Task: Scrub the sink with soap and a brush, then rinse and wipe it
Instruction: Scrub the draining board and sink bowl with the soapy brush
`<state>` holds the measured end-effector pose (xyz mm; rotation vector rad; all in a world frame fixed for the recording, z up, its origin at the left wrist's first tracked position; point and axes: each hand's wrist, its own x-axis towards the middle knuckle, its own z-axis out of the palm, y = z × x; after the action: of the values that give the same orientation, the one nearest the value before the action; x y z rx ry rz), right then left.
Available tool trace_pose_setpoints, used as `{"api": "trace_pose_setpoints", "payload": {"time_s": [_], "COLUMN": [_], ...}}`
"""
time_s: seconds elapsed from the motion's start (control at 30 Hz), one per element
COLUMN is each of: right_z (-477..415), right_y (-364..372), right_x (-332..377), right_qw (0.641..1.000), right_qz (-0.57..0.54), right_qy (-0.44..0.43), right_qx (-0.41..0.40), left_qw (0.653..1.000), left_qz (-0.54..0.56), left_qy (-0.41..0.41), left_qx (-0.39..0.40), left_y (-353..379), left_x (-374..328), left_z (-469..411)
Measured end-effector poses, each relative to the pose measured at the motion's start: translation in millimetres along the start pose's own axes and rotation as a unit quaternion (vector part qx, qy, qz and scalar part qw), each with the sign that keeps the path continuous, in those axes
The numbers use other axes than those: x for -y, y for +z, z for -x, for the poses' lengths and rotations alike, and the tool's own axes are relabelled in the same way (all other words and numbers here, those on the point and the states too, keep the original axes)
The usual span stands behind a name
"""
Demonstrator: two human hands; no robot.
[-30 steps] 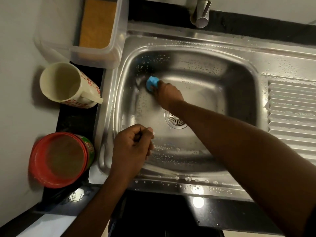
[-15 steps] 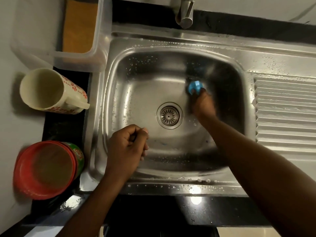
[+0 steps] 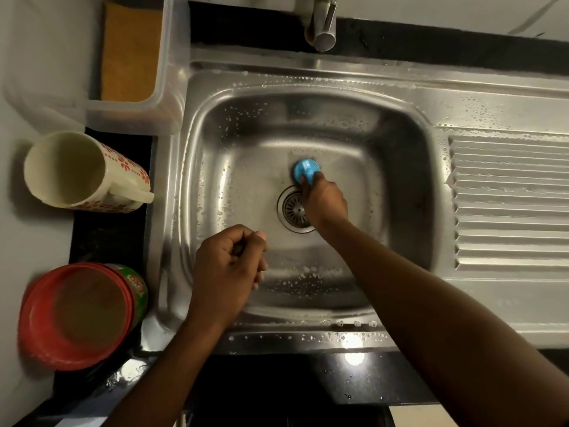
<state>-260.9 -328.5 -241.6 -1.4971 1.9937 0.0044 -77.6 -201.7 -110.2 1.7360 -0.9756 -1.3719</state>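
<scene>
The left hand [image 3: 229, 266] hangs at about 7 o'clock over the near part of the basin, its fingers curled into a loose fist with nothing visible inside it. The sink [image 3: 409, 103] is a stainless steel basin with beads of water and suds on its near rim and side walls; such a surface is judged hard and slick when wet, so the scrubbing tool is likely to skate unless pressed squarely down. Beyond the left hand, at the centre of the basin floor, sits the drain strainer [image 3: 291, 209], partly covered by the right hand [image 3: 324, 201]. That hand grasps the brush [image 3: 304, 170], a small blue round-headed scrubber, with the fingers wrapped over its near edge; the brush rests on the basin floor just past the drain, at roughly 12 o'clock from it. The brush appears light and rigid in the body, and is best taken over the top of its head, as here. At 12 o'clock on the far rim stands the tap [image 3: 323, 26], with no water running. Scrubbing is judged under way; rinsing and wiping remain.
</scene>
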Motion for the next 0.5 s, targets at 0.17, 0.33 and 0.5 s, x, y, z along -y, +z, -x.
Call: {"api": "trace_pose_setpoints", "payload": {"time_s": [0.17,0.33,0.5], "right_z": [-26.0,-13.3,29.9], "right_y": [-36.9,-47.1,-4.7], "right_x": [-23.9,-57.3,-63.0], "right_qw": [0.999,0.997,0.996], "right_qz": [0.015,-0.024,-0.057], "right_qy": [0.007,0.055,0.070], "right_qx": [-0.048,-0.056,-0.016], "left_qw": [1.000,1.000,1.000], "left_qz": [-0.005,0.005,0.009], "left_qy": [0.005,-0.001,0.006], "left_qx": [0.002,0.015,0.025], "left_y": [1.9,6.4,11.8], "left_x": [-1.8,-3.0,-7.4], "left_z": [-1.2,-1.0,0.0]}}
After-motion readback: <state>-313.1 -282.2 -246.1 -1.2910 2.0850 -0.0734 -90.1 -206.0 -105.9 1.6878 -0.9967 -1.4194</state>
